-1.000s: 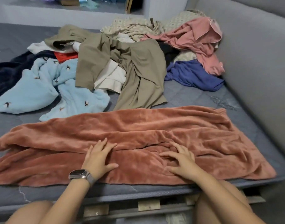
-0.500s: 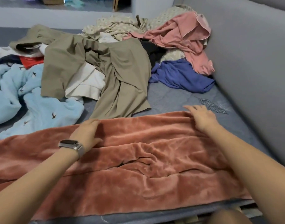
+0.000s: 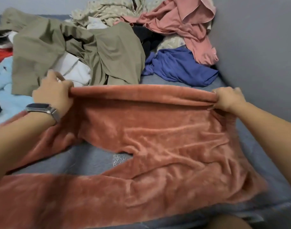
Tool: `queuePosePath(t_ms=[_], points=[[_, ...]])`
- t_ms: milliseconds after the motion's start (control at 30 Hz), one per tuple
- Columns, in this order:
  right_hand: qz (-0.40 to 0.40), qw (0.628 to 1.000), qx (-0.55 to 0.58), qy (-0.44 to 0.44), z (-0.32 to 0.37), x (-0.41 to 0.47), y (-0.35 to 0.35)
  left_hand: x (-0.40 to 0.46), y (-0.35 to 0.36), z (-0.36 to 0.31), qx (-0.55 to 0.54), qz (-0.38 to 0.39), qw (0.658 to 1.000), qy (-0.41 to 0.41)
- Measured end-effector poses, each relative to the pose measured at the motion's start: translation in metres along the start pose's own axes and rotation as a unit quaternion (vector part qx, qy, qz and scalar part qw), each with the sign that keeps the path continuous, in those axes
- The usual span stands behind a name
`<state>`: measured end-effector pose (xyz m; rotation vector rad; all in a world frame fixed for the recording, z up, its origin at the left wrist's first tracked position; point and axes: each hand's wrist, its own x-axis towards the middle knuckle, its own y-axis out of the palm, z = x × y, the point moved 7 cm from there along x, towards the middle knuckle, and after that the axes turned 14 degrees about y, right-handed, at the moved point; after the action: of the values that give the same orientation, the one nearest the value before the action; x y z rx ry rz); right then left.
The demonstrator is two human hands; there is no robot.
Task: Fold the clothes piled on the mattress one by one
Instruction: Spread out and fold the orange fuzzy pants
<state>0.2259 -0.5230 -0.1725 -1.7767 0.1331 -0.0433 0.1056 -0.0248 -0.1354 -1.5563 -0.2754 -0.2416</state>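
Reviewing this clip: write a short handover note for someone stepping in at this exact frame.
Left hand and right hand each grip the far edge of the rust fleece garment, lifted taut between them; the rest lies on the mattress.
Done: nothing folded in view.
Left: fold the fleece, then the pile behind: olive garment, blue garment, pink garment, light blue fleece and others.

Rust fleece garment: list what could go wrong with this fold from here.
1. The left hand and right hand grip only the far edge of the rust fleece garment; the wrinkled middle may fold in creased.
2. The lower left part lies split, bare mattress between, so layers may land uneven.
3. The olive garment lies just behind and could get snagged.
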Motion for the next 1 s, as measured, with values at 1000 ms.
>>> queuePosePath(t_ms=[1000], points=[[0.149,0.987,-0.049,-0.044,-0.065,-0.233,0.075,-0.282,0.014,-0.020,0.093,0.393,0.901,0.159]])
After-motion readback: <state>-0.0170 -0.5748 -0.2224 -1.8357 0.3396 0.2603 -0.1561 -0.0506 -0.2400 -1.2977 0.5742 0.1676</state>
